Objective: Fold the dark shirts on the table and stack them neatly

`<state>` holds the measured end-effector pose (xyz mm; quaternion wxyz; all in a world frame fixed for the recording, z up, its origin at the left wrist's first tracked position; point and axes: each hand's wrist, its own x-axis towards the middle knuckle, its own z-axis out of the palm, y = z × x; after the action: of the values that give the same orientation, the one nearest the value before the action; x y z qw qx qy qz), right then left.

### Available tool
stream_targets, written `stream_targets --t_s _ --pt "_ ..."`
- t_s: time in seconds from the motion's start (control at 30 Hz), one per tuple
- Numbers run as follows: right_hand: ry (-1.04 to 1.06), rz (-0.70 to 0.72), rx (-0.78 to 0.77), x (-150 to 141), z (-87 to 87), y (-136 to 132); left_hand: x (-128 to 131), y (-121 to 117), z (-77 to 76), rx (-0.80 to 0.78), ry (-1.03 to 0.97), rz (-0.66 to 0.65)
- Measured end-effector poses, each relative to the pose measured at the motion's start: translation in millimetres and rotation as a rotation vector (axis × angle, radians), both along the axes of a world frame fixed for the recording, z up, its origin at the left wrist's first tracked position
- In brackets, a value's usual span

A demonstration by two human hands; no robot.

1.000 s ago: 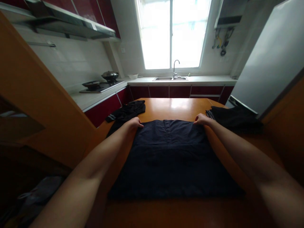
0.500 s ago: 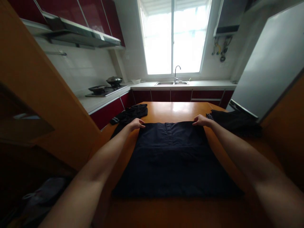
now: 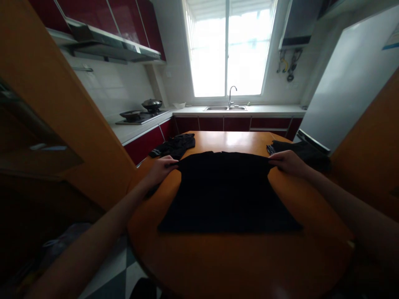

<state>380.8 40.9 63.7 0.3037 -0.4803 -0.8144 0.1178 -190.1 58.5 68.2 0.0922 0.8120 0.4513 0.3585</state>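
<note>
A dark garment [image 3: 224, 195], navy to black, spreads over the round wooden table [image 3: 237, 261]. Its exact kind I cannot make out. My left hand [image 3: 163, 168] pinches the far left corner, fingers closed on the cloth. At the far right corner my right hand [image 3: 286, 161] grips the same garment. Between both hands the far edge is stretched and lifted off the table, while the near edge hangs low or rests on the wood. A crumpled black garment [image 3: 176, 144] with pale stripes lies beyond my left hand. Behind my right hand is a stack of dark folded clothes [image 3: 304, 151].
A stove [image 3: 140, 117] with two pans stands on the counter at the left. The sink [image 3: 226, 108] is under the window at the back. A fridge [image 3: 349, 79] rises on the right. An orange wooden panel [image 3: 81, 124] slants close on the left.
Both hands have raised the garment's far edge and moved apart, pulling it taut. Its near edge has shifted away from me, baring more of the table's front.
</note>
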Motion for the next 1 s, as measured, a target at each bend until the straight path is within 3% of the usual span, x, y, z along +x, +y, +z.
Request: stream_targets --t_s 0.2,0.3,0.37,0.7,1.0 --pt "-0.173 0.057 0.264 -1.7 -57.2 -107.5 -16.6 -98.3 -44.0 0.139 0.223 -0.108" --pt "-0.305 0.13 0.306 -7.5 -83.5 -138.1 -19.7 -125.6 -63.2 0.14 0.322 -0.137" --pt "-0.357 0.144 0.33 -10.7 -91.6 -146.1 -18.9 -133.0 -68.9 0.155 0.342 -0.143" --pt "-0.466 0.099 0.411 -19.8 -80.4 -148.5 -3.0 -135.1 -58.6 0.199 0.587 -0.193" --pt "-0.462 0.212 0.439 -101.3 -75.8 -164.1 50.8 -147.1 -45.0 0.164 0.724 -0.333"
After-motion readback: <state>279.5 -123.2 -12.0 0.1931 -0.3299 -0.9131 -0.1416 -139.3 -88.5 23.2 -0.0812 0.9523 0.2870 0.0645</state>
